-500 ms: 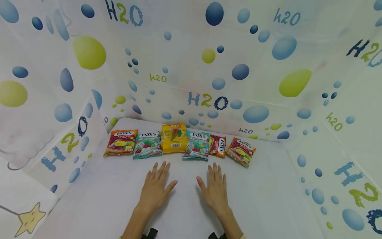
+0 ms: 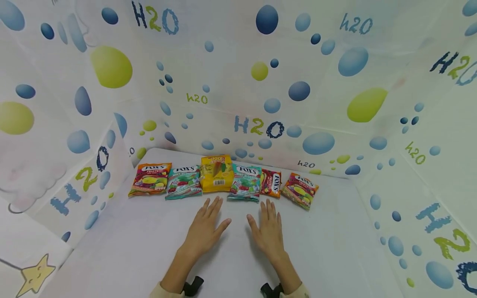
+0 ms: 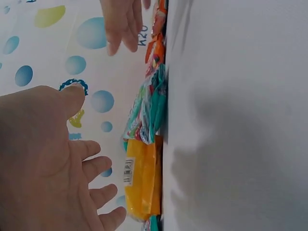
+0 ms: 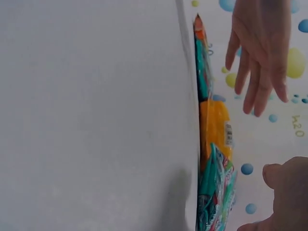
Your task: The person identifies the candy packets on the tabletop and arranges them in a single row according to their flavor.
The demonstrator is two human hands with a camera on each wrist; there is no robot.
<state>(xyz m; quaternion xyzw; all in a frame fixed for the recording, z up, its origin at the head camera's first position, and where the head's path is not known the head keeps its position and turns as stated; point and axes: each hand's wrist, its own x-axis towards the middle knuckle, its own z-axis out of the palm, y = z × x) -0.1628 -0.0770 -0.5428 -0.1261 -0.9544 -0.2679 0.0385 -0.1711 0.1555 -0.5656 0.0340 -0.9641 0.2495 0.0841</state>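
Observation:
In the head view my left hand [image 2: 204, 229] is held over the white table with its fingers spread, just in front of the yellow candy bag [image 2: 217, 174]. My right hand [image 2: 267, 231], fingers extended too, is nearest the teal Fox's mint bag [image 2: 245, 183] and the small red Fox's bag [image 2: 271, 183]. Neither hand touches a bag. Left of the yellow bag lie another teal Fox's bag [image 2: 184, 182] and an orange-red Fox's fruits bag [image 2: 150, 179]. A second fruits bag [image 2: 300, 190] lies tilted at the right end. Both wrist views show empty palms above the table.
The white table [image 2: 231, 265] carries the bags in a row near its back edge. Behind and on both sides stand white sheets [image 2: 231, 54] printed with blue and green drops. A black camera mount [image 2: 193, 286] is strapped under the left wrist.
My left hand has moved right and slightly forward, closer to the right hand. The right hand has shifted only slightly forward. The bags have stayed in place.

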